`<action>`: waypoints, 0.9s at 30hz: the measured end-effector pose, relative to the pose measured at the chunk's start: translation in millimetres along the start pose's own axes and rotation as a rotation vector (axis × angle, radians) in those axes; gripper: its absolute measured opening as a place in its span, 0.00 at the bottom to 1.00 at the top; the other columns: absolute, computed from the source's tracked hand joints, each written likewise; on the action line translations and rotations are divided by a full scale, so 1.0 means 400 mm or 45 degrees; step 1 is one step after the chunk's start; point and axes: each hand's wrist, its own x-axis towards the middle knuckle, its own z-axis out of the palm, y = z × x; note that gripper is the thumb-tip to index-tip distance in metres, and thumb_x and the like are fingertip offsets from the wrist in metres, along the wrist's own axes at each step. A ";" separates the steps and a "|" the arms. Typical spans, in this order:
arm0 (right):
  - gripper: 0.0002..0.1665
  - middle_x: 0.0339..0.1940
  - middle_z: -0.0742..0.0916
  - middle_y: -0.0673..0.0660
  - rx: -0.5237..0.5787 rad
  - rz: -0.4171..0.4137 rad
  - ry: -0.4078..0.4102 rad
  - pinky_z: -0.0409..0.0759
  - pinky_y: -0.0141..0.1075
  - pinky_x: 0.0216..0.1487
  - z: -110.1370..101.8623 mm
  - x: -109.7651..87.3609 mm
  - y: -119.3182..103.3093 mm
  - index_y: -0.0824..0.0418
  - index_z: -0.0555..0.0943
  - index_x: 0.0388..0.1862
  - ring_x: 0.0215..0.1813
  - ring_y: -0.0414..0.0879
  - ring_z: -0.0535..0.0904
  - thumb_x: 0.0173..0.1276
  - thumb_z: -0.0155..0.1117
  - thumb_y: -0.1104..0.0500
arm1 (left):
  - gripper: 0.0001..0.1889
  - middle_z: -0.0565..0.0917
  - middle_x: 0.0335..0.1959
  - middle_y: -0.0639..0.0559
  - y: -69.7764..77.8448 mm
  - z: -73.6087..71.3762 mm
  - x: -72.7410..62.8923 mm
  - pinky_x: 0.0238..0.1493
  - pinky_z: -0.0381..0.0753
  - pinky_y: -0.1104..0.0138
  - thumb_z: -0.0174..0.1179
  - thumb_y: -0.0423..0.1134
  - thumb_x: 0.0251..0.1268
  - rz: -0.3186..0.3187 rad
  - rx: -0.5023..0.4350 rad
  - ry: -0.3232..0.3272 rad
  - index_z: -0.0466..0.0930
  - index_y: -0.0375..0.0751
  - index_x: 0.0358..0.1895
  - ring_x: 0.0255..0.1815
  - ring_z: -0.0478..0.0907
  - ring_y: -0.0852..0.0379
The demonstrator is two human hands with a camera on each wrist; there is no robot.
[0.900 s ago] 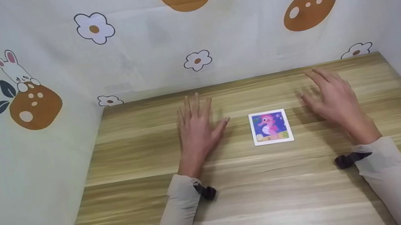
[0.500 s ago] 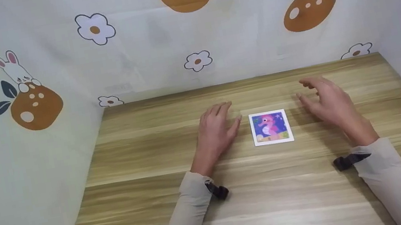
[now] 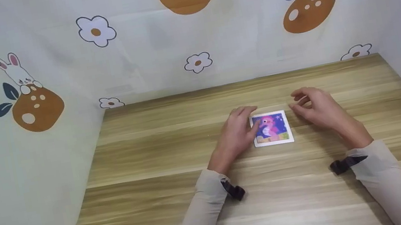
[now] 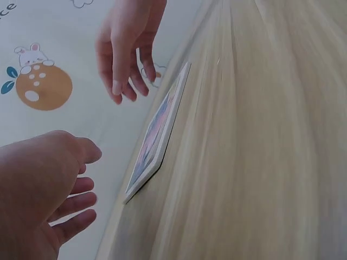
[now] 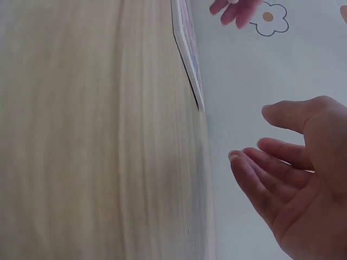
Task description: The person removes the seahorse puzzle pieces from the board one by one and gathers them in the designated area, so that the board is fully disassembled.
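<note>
A square picture tile (image 3: 276,132) with a white border lies flat on the wooden table, showing a pink seahorse on blue. Seen edge-on in the left wrist view, the tile (image 4: 157,135) is a thin slab. My left hand (image 3: 232,133) hovers at its left edge, the thumb over part of the picture in the head view. The left fingers (image 4: 76,203) are loosely bent and hold nothing. To the right of the tile is my right hand (image 3: 319,110), raised and apart from it, with relaxed fingers and nothing between thumb and fingertips (image 5: 238,157).
The wooden table (image 3: 159,206) meets a pale cloth wall (image 3: 148,47) at the back, printed with rabbits, oranges and flowers. More pale wall stands at the left and right. A black wrist strap (image 3: 235,191) sits on the left sleeve, another strap (image 3: 347,163) on the right.
My left hand has moved right, from well left of the tile to its left edge, and its spread fingers have bent. My right hand has drifted slightly left, toward the tile. The tile stays put.
</note>
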 end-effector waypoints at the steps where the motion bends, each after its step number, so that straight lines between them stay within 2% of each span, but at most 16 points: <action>1: 0.25 0.55 0.89 0.71 -0.004 0.011 -0.023 0.88 0.58 0.60 0.002 -0.001 0.000 0.74 0.80 0.65 0.56 0.64 0.89 0.79 0.68 0.58 | 0.23 0.84 0.69 0.48 0.005 0.006 0.003 0.78 0.76 0.61 0.65 0.45 0.78 0.009 -0.009 -0.013 0.81 0.45 0.72 0.73 0.79 0.50; 4: 0.23 0.52 0.91 0.69 -0.042 0.014 -0.076 0.89 0.56 0.58 0.010 -0.002 0.002 0.73 0.82 0.63 0.54 0.62 0.90 0.79 0.69 0.57 | 0.23 0.83 0.70 0.49 0.021 0.021 0.011 0.80 0.73 0.63 0.65 0.45 0.79 0.027 -0.040 -0.053 0.81 0.45 0.72 0.74 0.77 0.52; 9: 0.20 0.44 0.92 0.64 -0.087 -0.018 -0.142 0.86 0.36 0.48 0.020 -0.002 0.005 0.72 0.85 0.61 0.46 0.54 0.89 0.77 0.71 0.60 | 0.22 0.82 0.68 0.50 0.044 0.046 0.022 0.79 0.74 0.65 0.65 0.45 0.79 0.031 -0.084 -0.097 0.81 0.46 0.71 0.73 0.76 0.54; 11: 0.20 0.44 0.92 0.63 -0.089 -0.021 -0.173 0.84 0.31 0.46 0.022 -0.002 0.006 0.72 0.85 0.61 0.45 0.52 0.88 0.76 0.71 0.61 | 0.22 0.82 0.65 0.50 0.048 0.055 0.027 0.77 0.75 0.66 0.65 0.44 0.78 0.040 -0.087 -0.106 0.82 0.46 0.71 0.71 0.77 0.54; 16: 0.22 0.43 0.92 0.63 -0.084 -0.026 -0.239 0.83 0.31 0.45 0.024 -0.004 0.007 0.73 0.84 0.62 0.45 0.50 0.87 0.74 0.72 0.63 | 0.22 0.82 0.62 0.51 0.053 0.074 0.038 0.74 0.77 0.67 0.66 0.43 0.78 0.047 -0.100 -0.137 0.82 0.47 0.71 0.67 0.76 0.56; 27: 0.23 0.43 0.90 0.64 -0.076 -0.093 -0.245 0.84 0.31 0.46 0.033 -0.007 0.010 0.75 0.84 0.62 0.45 0.52 0.87 0.70 0.74 0.66 | 0.23 0.82 0.61 0.51 0.059 0.099 0.052 0.71 0.79 0.68 0.68 0.42 0.75 -0.007 -0.139 -0.149 0.82 0.46 0.70 0.63 0.78 0.56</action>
